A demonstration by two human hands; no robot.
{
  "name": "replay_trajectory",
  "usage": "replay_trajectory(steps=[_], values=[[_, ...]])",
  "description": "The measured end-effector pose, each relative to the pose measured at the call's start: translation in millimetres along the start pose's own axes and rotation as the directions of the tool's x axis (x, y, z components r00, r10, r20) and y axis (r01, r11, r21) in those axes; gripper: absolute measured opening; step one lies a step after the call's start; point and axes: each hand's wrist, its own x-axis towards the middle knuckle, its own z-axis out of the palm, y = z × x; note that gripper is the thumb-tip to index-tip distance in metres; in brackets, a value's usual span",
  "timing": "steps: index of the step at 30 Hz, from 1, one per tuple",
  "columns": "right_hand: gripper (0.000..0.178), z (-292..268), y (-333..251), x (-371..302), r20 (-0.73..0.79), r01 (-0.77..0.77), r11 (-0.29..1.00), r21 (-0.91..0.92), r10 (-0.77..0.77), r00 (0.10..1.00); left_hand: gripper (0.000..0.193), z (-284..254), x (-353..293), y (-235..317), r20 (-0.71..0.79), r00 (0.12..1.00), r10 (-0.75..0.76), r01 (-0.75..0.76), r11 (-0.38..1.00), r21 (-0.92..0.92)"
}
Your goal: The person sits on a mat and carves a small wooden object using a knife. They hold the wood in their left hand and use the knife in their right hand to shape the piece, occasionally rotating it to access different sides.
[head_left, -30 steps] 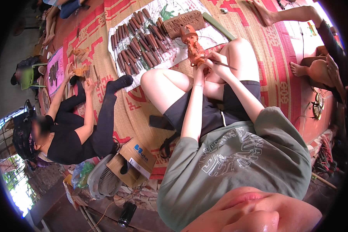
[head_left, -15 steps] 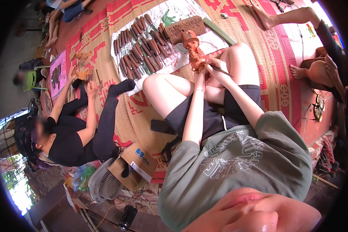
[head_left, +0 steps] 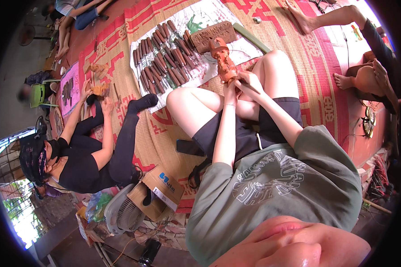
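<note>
**Clerk:** What has just changed?

**Inspector:** The slim tool (head_left: 253, 89) in the right hand (head_left: 249, 82). Half a second ago its dark shaft slants clear of the fingers toward the right; now it lies steeper, with less of it showing. The reddish carved figure (head_left: 224, 63) keeps its place, upper centre of the frame, its head end near the patterned block (head_left: 214, 36).

**Clerk:** What does that mean for the work?

**Inspector:** In my judgement, the tool is re-angled at the same spot, the figure's lower end. The tip is hidden, so contact cannot be confirmed.

**Clerk:** State of the grip?

**Inspector:** Right: fingers pinching the tool. Left hand (head_left: 230, 92): closed round the figure's lower end.

**Clerk:** Counts?

**Inspector:** One figure, one tool in use, one block, one green strip (head_left: 252, 38), one white sheet (head_left: 243, 50). The brown-handled tools (head_left: 160, 62) on the sheet, upper centre-left, number dozens; they overlap, so no exact figure. At left, one co-worker (head_left: 82, 171) with one yellowish carving (head_left: 101, 90) in hand.
</note>
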Motion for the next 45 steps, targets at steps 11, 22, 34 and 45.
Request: replay_trajectory(steps=[11,22,34,45], values=[[0.016,-2,-8,-2,0.028,0.003,0.999,0.049,-0.004,1.0,0.009,4,-2,4,-0.029,1.0,0.01,-0.009,1.0,0.013],[0.016,-3,-14,-1,0.068,-0.042,0.993,0.108,0.034,0.997,0.024,7,-4,0,-0.14,0.99,-0.003,0.011,0.998,0.055],[0.016,-9,-29,11,0.177,-0.333,0.916,0.225,0.298,0.938,0.017,2,-4,4,-0.098,0.995,-0.032,0.045,0.99,0.133],[0.015,3,-9,13,0.033,-0.102,0.992,0.079,0.1,0.994,0.02,11,-11,13,-0.063,0.997,-0.041,0.05,0.986,0.157]])
